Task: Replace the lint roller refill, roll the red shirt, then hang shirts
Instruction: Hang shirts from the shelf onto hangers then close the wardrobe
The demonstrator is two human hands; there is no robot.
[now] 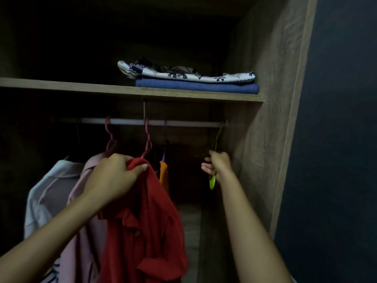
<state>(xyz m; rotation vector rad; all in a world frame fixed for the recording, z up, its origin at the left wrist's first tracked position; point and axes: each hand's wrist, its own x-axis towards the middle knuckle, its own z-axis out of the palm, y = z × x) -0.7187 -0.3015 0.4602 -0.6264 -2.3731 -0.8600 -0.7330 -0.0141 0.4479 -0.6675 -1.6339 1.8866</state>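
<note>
- red shirt (142,217) gripped at collar by left hand (114,176), hanging limp below it
- green hanger (213,160) pinched by right hand (217,165), hooked on rail (183,123) above
- shirt judged soft, light; best held at shoulders

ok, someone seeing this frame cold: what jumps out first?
The red shirt, low centre, bunched at its top in the left hand. Next, the right hand gripping a green hanger that hooks on the rail at its right end. Above, folded clothes sit stacked on the shelf.
</note>
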